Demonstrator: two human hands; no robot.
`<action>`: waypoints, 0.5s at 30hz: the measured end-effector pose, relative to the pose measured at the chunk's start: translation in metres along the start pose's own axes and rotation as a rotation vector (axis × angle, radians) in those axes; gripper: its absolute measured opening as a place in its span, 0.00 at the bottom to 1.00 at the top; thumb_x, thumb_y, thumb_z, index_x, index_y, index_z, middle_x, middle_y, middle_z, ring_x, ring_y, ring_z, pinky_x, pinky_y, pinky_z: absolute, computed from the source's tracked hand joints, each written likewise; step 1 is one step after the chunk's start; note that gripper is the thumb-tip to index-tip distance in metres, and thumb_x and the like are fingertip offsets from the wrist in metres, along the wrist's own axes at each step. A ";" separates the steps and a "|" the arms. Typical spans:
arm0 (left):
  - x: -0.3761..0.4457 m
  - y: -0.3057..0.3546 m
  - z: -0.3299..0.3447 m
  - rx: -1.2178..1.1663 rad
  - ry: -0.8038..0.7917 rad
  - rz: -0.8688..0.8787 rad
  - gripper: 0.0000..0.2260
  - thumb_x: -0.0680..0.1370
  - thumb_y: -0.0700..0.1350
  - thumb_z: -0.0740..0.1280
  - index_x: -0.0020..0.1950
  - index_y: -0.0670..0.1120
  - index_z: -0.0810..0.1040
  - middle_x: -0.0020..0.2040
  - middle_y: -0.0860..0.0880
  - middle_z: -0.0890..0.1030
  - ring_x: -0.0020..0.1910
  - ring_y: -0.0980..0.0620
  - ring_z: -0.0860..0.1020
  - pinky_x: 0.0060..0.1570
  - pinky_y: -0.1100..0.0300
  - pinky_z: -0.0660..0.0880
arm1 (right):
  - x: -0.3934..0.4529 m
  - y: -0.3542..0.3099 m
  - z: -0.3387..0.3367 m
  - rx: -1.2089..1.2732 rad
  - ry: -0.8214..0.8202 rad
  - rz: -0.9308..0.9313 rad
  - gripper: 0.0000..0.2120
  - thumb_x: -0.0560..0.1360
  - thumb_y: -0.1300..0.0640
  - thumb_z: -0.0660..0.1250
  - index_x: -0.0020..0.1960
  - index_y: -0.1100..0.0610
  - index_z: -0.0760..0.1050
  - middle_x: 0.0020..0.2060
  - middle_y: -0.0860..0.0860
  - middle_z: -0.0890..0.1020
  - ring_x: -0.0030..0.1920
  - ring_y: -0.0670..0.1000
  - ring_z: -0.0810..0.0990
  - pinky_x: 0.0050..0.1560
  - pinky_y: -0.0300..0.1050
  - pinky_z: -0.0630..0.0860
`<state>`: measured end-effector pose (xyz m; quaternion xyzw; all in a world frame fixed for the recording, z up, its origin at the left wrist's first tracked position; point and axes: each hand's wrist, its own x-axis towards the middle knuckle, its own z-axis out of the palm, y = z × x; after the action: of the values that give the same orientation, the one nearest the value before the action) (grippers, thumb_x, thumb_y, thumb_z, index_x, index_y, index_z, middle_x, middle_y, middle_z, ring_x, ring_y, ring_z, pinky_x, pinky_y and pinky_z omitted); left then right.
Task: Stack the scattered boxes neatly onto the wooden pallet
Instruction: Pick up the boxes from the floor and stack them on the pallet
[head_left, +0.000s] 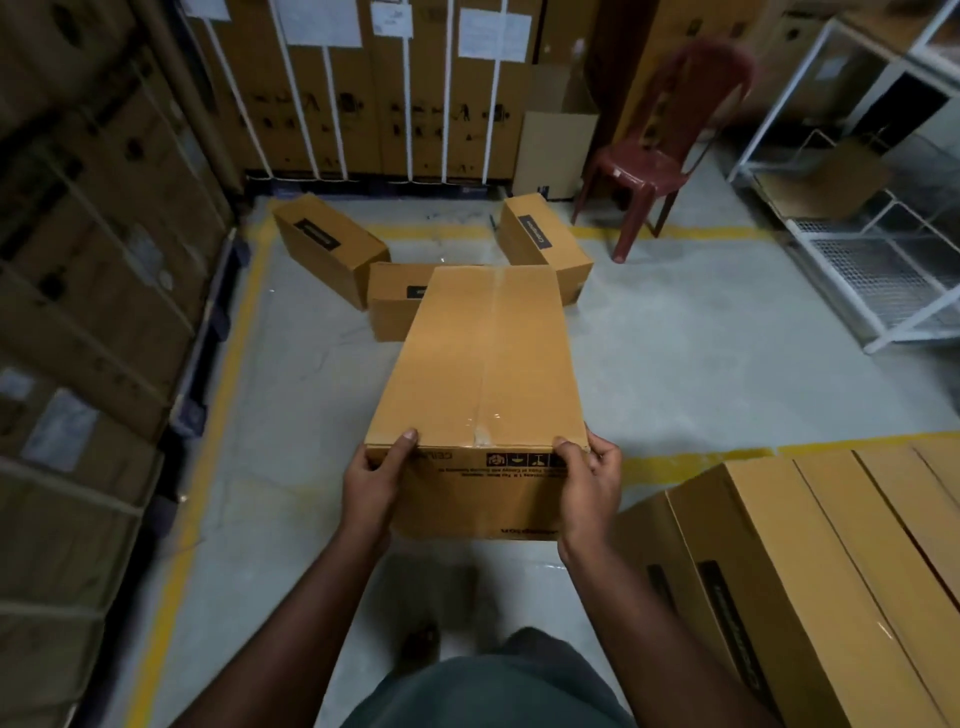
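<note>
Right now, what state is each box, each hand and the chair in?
carried box: lifted off the floor, taped shut, held at its near end.
left hand: fingers gripping the box's left corner.
right hand: gripping its right corner.
left floor box: on the floor, closed, askew.
middle floor box: on the floor, partly hidden.
right floor box: on the floor, closed.
stacked boxes: packed side by side.
chair: upright, unoccupied.

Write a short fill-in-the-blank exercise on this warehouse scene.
1. The left hand and right hand hold one cardboard ____.
2. The number of loose boxes on the floor beyond it is ____.
3. The plastic chair is dark ____.
4. The floor lines are painted ____.

Missing words: box; three; red; yellow
</note>
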<state>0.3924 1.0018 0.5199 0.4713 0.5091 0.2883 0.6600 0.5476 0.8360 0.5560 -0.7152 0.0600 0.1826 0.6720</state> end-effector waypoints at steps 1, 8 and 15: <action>-0.017 -0.006 -0.007 0.000 0.015 0.009 0.19 0.73 0.58 0.78 0.59 0.50 0.83 0.50 0.55 0.86 0.53 0.52 0.82 0.43 0.57 0.75 | -0.013 0.002 -0.011 0.002 -0.016 -0.003 0.16 0.75 0.56 0.76 0.61 0.49 0.77 0.58 0.48 0.87 0.48 0.35 0.84 0.45 0.34 0.74; -0.164 -0.077 -0.038 -0.007 0.115 0.054 0.19 0.73 0.56 0.79 0.58 0.47 0.83 0.49 0.52 0.86 0.53 0.48 0.83 0.50 0.52 0.80 | -0.077 0.034 -0.120 -0.035 -0.194 -0.017 0.14 0.75 0.57 0.75 0.57 0.49 0.76 0.65 0.54 0.83 0.64 0.55 0.81 0.66 0.57 0.77; -0.369 -0.132 -0.037 -0.059 0.202 0.044 0.15 0.73 0.54 0.79 0.56 0.49 0.85 0.48 0.53 0.88 0.46 0.54 0.85 0.39 0.60 0.79 | -0.167 0.046 -0.275 -0.035 -0.213 -0.023 0.10 0.75 0.58 0.72 0.54 0.50 0.76 0.60 0.54 0.84 0.56 0.54 0.83 0.56 0.52 0.79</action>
<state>0.2282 0.6456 0.5455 0.4311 0.5537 0.3635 0.6127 0.4268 0.5345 0.5781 -0.7040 -0.0233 0.2508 0.6640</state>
